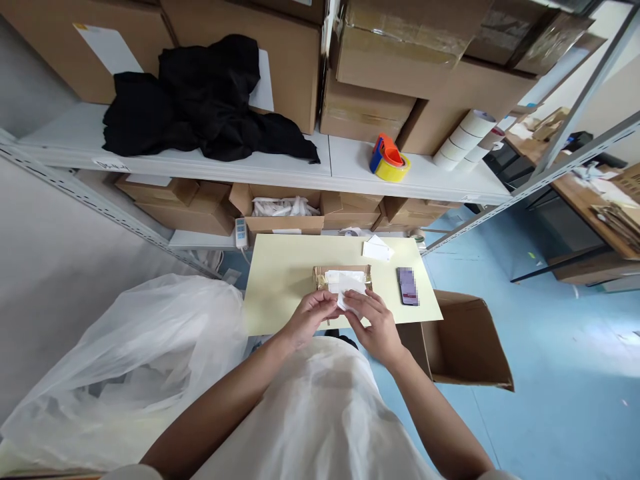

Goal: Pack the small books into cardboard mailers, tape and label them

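**White slip in both hands, over a small taped parcel**

Grasps a white slip [346, 285] from its near side, pinching the left edge between thumb and fingertips of the left hand [315, 312] and laying the fingers of the right hand [374, 323] across the right side. Looks thin, plain white and slightly slanted, with the near edge partly hidden by fingers; shows no legible print. Overlaps a small parcel [318, 273] near the front edge of a pale yellow table [280, 280]; cannot tell whether pressed down or just above. On the parcel: brown cardboard, shiny tape at both ends, and a white label [332, 277], partly covered and too small to read.

Left of the table, a heap of clear plastic [150, 353]; right, on the blue floor, an open carton [465, 340].

Farther back on the table, a phone [407, 287] with a blurred, unreadable screen, and some white cards [376, 249], blank as far as visible.

Beyond, on a grey shelf [345, 157], a yellow roll in an orange-and-blue tape dispenser [391, 160], white-sided tape rolls [463, 141] and black cloth [200, 100]. On the shelf's front edge, a tag [111, 165] with small characters, too unclear to read surely. Behind, brown boxes [400, 60], some with white sheets, unreadable from here.
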The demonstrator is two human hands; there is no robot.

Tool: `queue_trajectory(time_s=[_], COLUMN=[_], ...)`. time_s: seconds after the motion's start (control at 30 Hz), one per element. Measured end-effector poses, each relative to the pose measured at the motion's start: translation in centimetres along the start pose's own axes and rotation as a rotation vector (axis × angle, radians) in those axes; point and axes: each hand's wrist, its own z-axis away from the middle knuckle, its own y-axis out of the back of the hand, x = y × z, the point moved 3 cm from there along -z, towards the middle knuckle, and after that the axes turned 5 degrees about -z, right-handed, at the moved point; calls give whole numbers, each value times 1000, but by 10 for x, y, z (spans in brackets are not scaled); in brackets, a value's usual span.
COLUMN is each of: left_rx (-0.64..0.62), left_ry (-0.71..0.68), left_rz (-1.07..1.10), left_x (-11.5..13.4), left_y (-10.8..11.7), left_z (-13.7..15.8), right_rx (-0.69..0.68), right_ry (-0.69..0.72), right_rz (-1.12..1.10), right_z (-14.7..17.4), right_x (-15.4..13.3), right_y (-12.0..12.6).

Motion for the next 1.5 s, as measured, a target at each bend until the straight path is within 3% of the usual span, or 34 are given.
queue_trajectory(time_s=[0.53, 0.73, 0.9, 1.1, 1.37, 1.5], left_rx=[117, 106, 128, 262, 190, 385], left_ry=[-437, -449, -378, -284, -131, -64], left_rz=[-726, -783, -728, -784, -1129, -1277], left_x=[1, 1, -4, 16, 58, 85], left_y=[-6, -10, 0, 39, 133, 181], left_z=[19, 16, 3, -33, -103, -148], right_rx=[12, 7, 80, 299, 486, 512], right_ry=[-389, -580, -687, -830, -972, -1010], right_rz=[-378, -550, -738, -812, -788, -784], right_z=[6, 8, 10, 11, 36, 40], right_x=[-10, 1, 23, 63, 106, 115], right_y=[-7, -13, -12, 6, 8, 5])
